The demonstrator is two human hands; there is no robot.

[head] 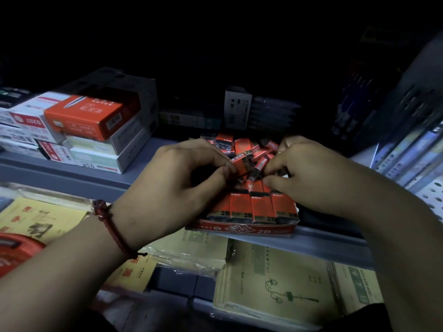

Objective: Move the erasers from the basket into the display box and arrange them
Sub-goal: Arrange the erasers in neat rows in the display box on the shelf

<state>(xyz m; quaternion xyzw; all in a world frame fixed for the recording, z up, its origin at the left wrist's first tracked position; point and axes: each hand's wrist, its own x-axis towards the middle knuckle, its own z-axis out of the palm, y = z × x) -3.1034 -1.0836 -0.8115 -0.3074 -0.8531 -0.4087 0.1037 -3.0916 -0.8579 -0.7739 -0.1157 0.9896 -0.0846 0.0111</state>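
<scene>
Far left on the shelf (72, 176): stack of white boxes (24, 130) w/ an orange-red box (91, 116) on top. Near left, lower level: a red rounded thing (16, 250) cut off by the frame edge, can't tell what it is. Beside it are yellow booklets (40, 219).

Left hand (177, 188), red braided bracelet (112, 226) at the wrist, reaches in over the display box (239, 230). Fingers curled, thumb + forefinger pinch an upper eraser (239, 164) held just above the row.

Centre: display box sits at the shelf's near edge, red, "2B" on its front lip. Inside, a row of erasers (251, 207) lies side by side, orange-red sleeves, "2B" ends facing near. Farther back in the box is a loose heap of erasers (244, 147) at mixed angles, not lined up.

Right hand (309, 173) comes in from the right, opposite the left one. Fingers curled, thumb + forefinger tips close on a tilted eraser (259, 166) — it touches the upper eraser.

Below centre-right: wrapped pale booklets (282, 283) w/ green print. Far right: blue packs (407, 152) leaning, blurred, and a white pegboard panel (431, 195) at the edge.
</scene>
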